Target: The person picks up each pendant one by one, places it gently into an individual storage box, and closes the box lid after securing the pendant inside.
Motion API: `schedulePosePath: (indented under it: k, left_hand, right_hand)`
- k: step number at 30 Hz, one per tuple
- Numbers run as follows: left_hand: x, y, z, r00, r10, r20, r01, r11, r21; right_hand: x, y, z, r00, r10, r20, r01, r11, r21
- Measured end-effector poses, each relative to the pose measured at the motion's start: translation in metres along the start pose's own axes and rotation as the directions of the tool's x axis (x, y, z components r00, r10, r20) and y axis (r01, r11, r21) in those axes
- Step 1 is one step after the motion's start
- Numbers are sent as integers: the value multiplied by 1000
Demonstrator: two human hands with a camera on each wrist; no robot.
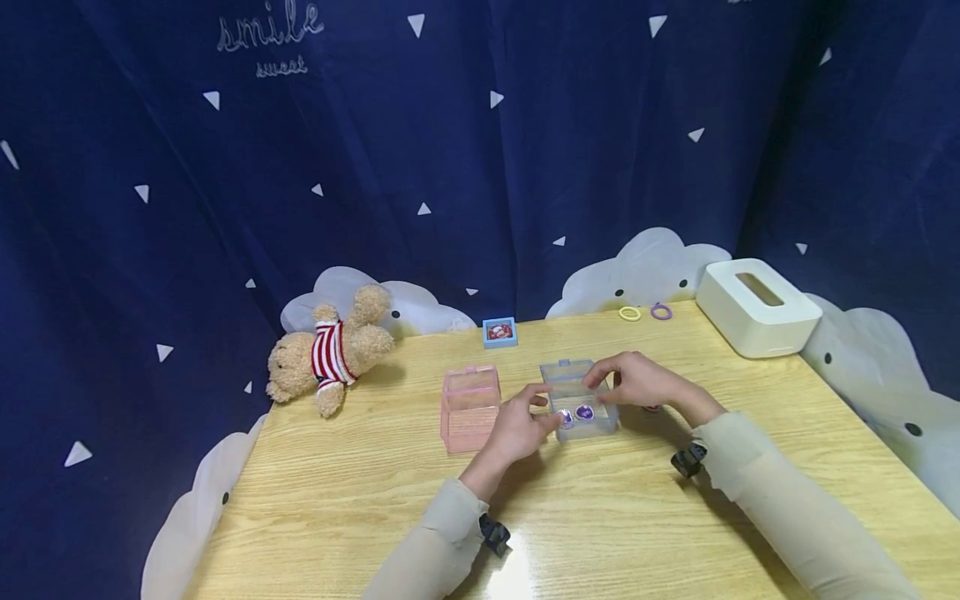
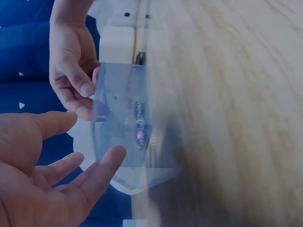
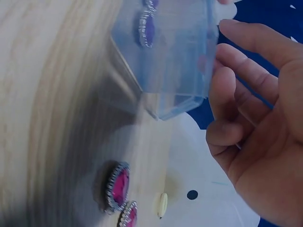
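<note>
A clear box (image 1: 579,404) with two purple gems (image 1: 576,414) inside sits mid-bench (image 1: 360,517), beside a pink box (image 1: 470,407). The right hand (image 1: 637,382) curls its fingers (image 3: 236,85) onto the box's far side; the left hand (image 1: 517,429) hovers at its near end, fingers (image 2: 102,170) loosely spread, holding nothing

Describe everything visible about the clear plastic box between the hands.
The clear plastic box is small, rectangular and see-through with a bluish tint. It sits on the wooden table, right of a pink box. Two purple gems show inside. The right hand touches its far side; the left hand is at its near left corner.
</note>
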State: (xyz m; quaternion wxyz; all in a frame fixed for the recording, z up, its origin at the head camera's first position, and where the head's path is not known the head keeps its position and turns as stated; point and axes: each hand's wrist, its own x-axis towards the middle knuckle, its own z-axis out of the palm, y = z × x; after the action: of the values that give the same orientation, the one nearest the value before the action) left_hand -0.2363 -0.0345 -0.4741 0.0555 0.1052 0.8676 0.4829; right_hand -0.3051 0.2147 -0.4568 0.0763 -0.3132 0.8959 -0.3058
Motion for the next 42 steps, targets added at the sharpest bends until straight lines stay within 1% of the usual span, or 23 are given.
schedulePosePath:
  k: [5,9,16,22,25,28,31,33,35,38,42]
  left_hand:
    - [-2,2,-8,1000,2,4,-2,998,-68]
    - [-6,2,-17,1000,28,-1,-28,995,-100]
    - [-14,0,-37,997,74,-22,-76,989,-124]
    - [-20,-6,-57,991,108,-74,-116,987,-108]
    - [-23,-10,-67,991,108,-84,-120,981,-153]
    - [-26,-16,-78,988,123,-97,-137,977,-161]
    - [-31,-23,-87,986,119,-117,-133,984,-121]
    - [-35,-28,-93,986,98,-135,-113,987,-113]
    - [-39,-33,-98,986,71,-151,-91,987,-132]
    - [-44,-38,-107,985,28,-169,-60,981,-185]
    - [-47,-45,-119,982,-13,-190,-29,976,-218]
  right_hand:
    - [-2,3,-8,999,13,-33,-12,999,30]
    - [-5,2,-17,997,46,-59,-43,998,50]
    - [-11,7,-28,992,56,-109,-51,998,46]
    - [-16,11,-35,988,72,-139,-65,996,53]
    - [-18,14,-37,984,71,-166,-64,997,48]
    - [-19,19,-39,977,64,-201,-59,998,35]
    - [-21,24,-41,971,58,-231,-53,998,29]
    - [-22,28,-42,970,58,-237,-53,998,27]
    - [-23,32,-43,969,67,-239,-62,998,27]
    - [-24,37,-44,967,94,-238,-91,996,21]
    - [-26,43,-45,964,117,-239,-116,993,18]
